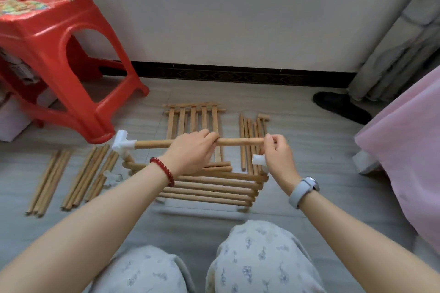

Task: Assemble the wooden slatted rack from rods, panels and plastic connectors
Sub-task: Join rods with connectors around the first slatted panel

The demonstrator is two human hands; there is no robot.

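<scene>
My left hand grips a horizontal wooden rod held above the floor. The rod's left end sits in a white plastic connector atop a partly built frame. My right hand holds a white plastic connector just below the rod's right end, with its fingertips touching that end. Under my hands lies a slatted panel of the frame on the floor. A second slatted panel lies flat further back.
Loose rods lie in bundles on the left and at the right. Spare white connectors sit by the left rods. A red plastic stool stands left, pink fabric right, a dark slipper by the wall.
</scene>
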